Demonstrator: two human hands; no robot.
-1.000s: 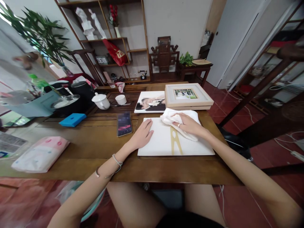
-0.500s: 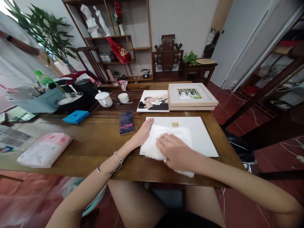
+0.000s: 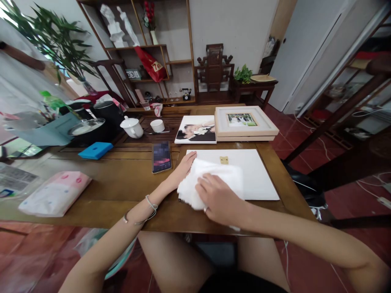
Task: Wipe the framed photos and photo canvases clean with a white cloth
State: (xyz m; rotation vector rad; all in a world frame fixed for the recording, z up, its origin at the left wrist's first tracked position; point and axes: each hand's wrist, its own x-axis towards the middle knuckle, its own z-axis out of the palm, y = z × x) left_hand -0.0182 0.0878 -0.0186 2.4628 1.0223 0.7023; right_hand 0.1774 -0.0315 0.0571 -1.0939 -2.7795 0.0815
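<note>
A white flat panel [image 3: 261, 179] lies on the table before me, with a small gold-coloured metal hanger plate [image 3: 224, 160] near its far edge. Across its left half spreads a white cloth [image 3: 227, 173], its ragged edge reaching over the near side of the panel. My right hand [image 3: 216, 199], a ring on one finger, presses down on the cloth with curved fingers and holds it. At the panel's left edge rests my left hand [image 3: 183, 169], fingers stretched out and close to the cloth; the cloth hides part of that edge.
Behind the panel lie a photo print [image 3: 195, 129] and a pale wooden picture frame [image 3: 247, 123]. Left of my hand is a phone [image 3: 161, 157]. Farther left are a blue box [image 3: 95, 150], a tissue pack [image 3: 56, 192], a white lidded cup [image 3: 132, 127] and a small white bowl [image 3: 157, 125].
My right hand has slid slightly left and toward me, dragging the cloth along on the panel. My left hand keeps its place at the panel's edge. The view has shifted slightly.
</note>
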